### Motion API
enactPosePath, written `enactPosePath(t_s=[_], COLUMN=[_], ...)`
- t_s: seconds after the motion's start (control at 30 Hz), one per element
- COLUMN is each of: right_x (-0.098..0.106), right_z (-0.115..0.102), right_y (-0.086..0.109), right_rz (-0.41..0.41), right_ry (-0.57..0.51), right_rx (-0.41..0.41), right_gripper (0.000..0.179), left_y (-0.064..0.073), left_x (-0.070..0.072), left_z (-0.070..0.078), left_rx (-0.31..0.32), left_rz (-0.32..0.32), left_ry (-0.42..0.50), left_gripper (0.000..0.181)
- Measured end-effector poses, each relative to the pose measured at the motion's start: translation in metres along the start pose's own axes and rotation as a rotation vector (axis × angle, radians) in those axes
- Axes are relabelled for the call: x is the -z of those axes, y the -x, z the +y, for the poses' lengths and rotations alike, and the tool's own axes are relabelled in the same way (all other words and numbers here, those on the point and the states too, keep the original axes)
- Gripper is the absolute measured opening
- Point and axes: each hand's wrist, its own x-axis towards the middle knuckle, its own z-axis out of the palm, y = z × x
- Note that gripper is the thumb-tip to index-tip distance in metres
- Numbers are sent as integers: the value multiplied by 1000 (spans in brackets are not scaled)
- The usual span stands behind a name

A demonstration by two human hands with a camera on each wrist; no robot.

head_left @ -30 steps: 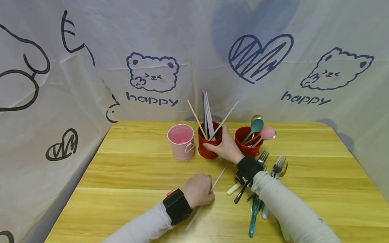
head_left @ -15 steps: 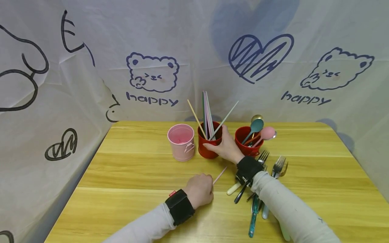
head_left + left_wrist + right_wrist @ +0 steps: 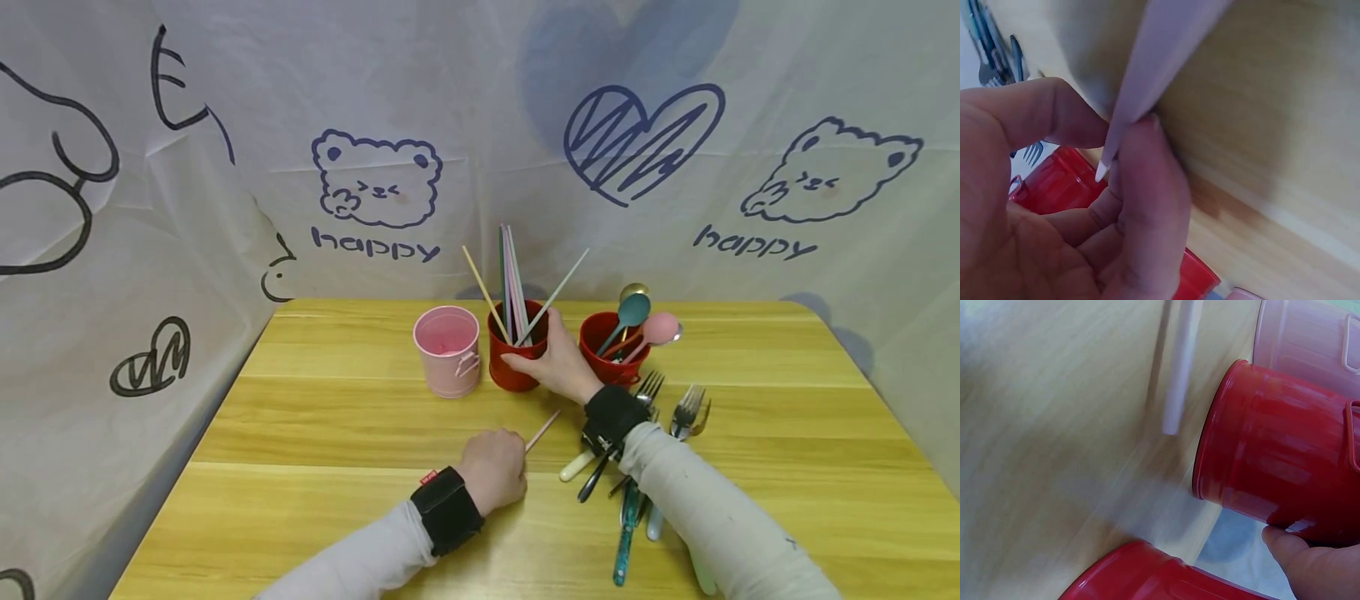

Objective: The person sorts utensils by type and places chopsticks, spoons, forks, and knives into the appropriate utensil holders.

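Left hand (image 3: 493,473) pinching a pink stick (image 3: 543,431); right hand (image 3: 558,358) gripping the stick-filled red pot (image 3: 508,377).
Head: stick before pot; leaning sticks (image 3: 553,297) could tip it if that grip loosened. Left wrist: flat-sided stick, smooth, might twist between fingertips. Right wrist: glossy, ridged pot; squared stick end nearby.

The pink stick (image 3: 1166,53) looks like smooth plastic with a soft sheen. The middle red bucket (image 3: 1285,444) appears to be painted metal, glossy enough to throw back bright highlights; the pink bucket (image 3: 450,377) has a smooth painted look. Wood grain runs across the smooth, faintly shiny tabletop (image 3: 322,433). Fork tines (image 3: 687,414) gleam like metal. The backdrop (image 3: 510,179) seems to be matt, creased cloth.
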Motion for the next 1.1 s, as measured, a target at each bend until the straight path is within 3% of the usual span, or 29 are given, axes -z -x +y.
enactPosePath(t_s=[0.13,0.27,0.93,1.1], right_x=[0,0,-1,0], right_z=[1,1,0,-2], right_y=[-1,0,0,1], right_rz=[2,2,6,11], right_ry=[-5,-8,-3,4], right_rx=[3,7,6,21], right_gripper=[82,82,83,83], left_y=[-1,1,20,24], left_x=[3,6,11,16], left_z=[-7,-13,-49,-59], left_rx=[-6,-11,-56,-66], left_rz=[-54,-61,-19,38], left_ry=[83,158,540,563], left_gripper=[23,22,12,10])
